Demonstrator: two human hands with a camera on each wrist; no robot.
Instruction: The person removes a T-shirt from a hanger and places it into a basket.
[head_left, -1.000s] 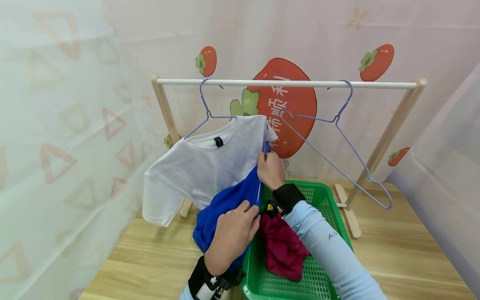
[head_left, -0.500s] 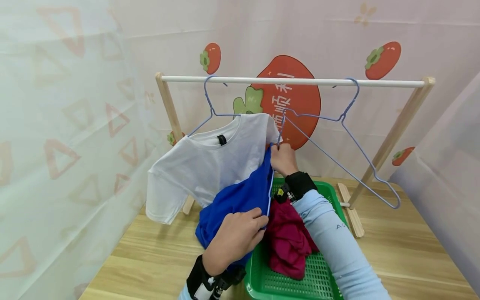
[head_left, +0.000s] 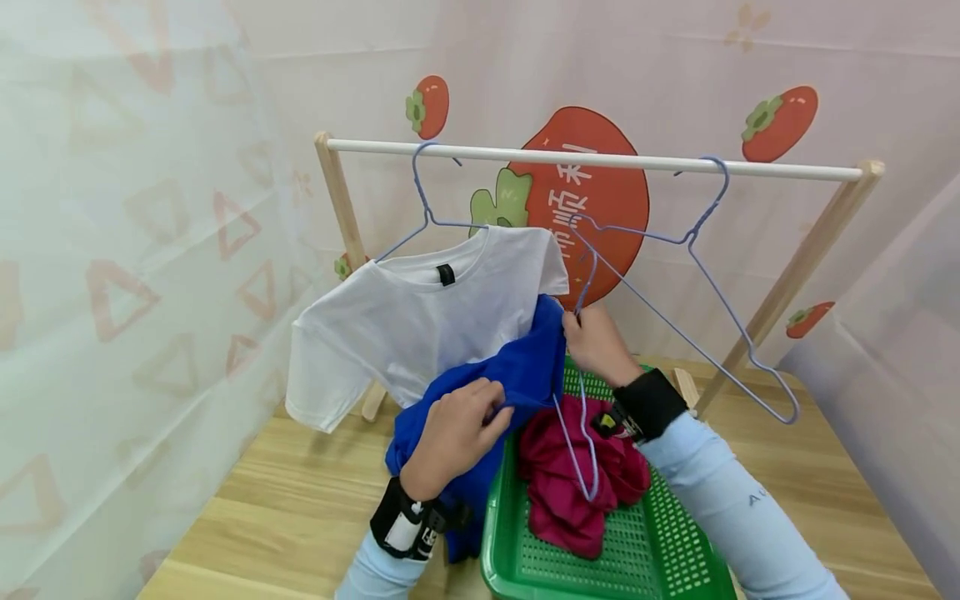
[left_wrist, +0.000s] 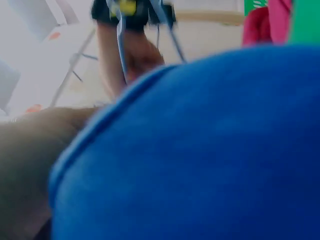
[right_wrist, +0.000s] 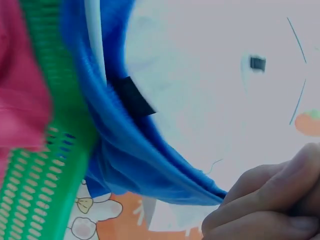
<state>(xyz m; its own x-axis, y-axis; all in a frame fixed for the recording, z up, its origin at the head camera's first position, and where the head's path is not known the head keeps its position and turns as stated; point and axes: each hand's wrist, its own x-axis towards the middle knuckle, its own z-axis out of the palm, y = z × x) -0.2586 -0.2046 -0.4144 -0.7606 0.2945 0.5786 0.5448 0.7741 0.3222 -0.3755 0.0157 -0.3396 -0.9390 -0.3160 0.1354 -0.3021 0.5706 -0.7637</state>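
My left hand (head_left: 453, 429) holds the neckline edge of a blue T-shirt (head_left: 521, 367), whose cloth fills most of the left wrist view. With curled fingers, my right hand (head_left: 600, 342) grips a light-blue wire hanger (head_left: 588, 450) near its neck, right at the far end of the shirt's neckline. One end of this hanger sits inside the blue shirt; the other loops out over the basket. A black label (right_wrist: 134, 97) shows inside the neckline in the right wrist view. Behind, a white T-shirt (head_left: 457, 308) hangs on another hanger (head_left: 423, 196).
A wooden rack with a white rail (head_left: 592, 158) stands across the table (head_left: 247, 517). A bare blue hanger (head_left: 693, 237) hangs at its right. Under my right arm, a green basket (head_left: 491, 554) holds a dark-red garment (head_left: 573, 521).
My right hand has moved right with the hanger, and one hanger end has swung out over the basket. My left hand has spread the blue neckline open. The head view has shifted slightly.
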